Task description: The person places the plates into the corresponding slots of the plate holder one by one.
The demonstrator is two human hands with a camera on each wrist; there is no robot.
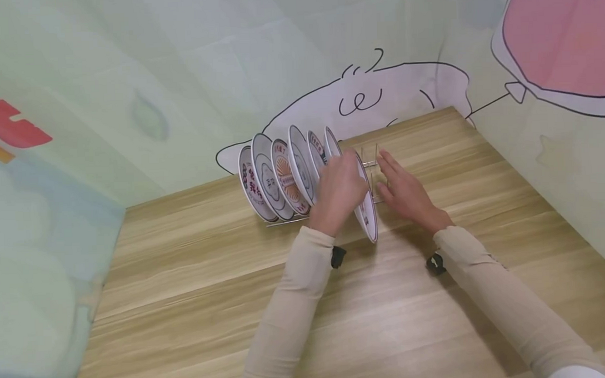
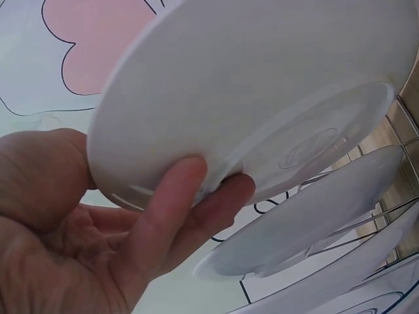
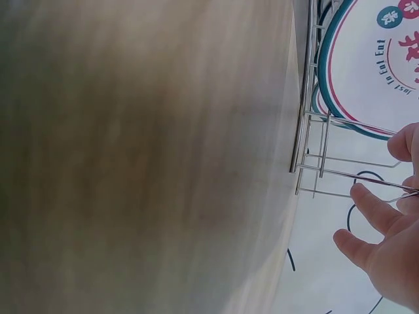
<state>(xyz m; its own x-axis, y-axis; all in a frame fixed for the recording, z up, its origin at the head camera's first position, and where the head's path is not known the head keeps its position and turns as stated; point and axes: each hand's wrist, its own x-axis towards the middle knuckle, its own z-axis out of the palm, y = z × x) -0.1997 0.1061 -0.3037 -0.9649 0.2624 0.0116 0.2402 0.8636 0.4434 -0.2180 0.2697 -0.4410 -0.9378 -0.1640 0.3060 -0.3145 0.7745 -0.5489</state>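
My left hand (image 1: pixel 340 189) pinches the upper rim of a white plate (image 1: pixel 367 220) with a printed face, which stands on edge and leans. In the left wrist view, that plate's plain white underside (image 2: pixel 262 78) faces the camera, with fingers on the underside. A metal wire dish rack (image 1: pixel 286 222) holds several more printed plates (image 1: pixel 288 178) in a row to the left. At the rack's right end is my right hand (image 1: pixel 408 195), its fingers extended. The right wrist view shows its fingertips at the rack's wires (image 3: pixel 325 147), beside a green-and-red-rimmed plate face (image 3: pixel 373 59).
The rack stands on a wood-grain table (image 1: pixel 195 276) near its back edge. Behind it hangs a pale cloth backdrop (image 1: pixel 204 87) with cartoon drawings, and a pink balloon drawing (image 1: pixel 557 41) is at the right. Black wrist straps (image 1: pixel 437 264) sit over beige sleeves (image 1: pixel 506 293).
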